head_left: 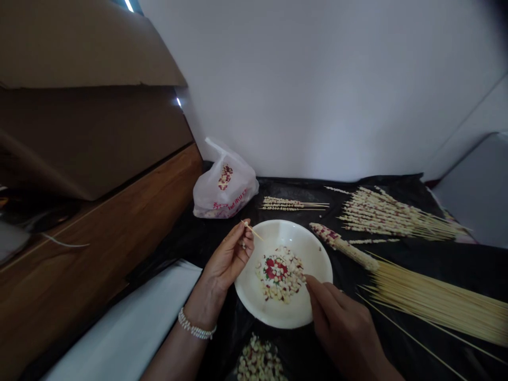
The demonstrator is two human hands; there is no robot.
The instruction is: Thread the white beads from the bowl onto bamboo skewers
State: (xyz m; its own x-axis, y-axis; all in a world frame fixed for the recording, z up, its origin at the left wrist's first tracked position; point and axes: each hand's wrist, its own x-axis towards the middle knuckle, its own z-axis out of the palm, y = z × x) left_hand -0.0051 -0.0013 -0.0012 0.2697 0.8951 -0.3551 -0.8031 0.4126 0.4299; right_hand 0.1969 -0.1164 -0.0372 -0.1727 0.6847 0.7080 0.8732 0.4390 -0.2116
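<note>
My left hand pinches a thin bamboo skewer over the left rim of a white bowl. A pale corn kernel sits near the fingertips on the skewer, and more pale bits show against the curled fingers. Inside the bowl lie loose corn kernels, cream and dark red, around a printed red flower. My right hand reaches over the bowl's right side with thumb and fingers together at the kernels. Whatever those fingers hold is hidden or too small to name.
Behind the bowl stand a white plastic bag and a few kernel-threaded skewers. To the right are a pile of threaded skewers, a partly stripped corn cob and bare skewers. More kernels lie in front. A cardboard box stands left.
</note>
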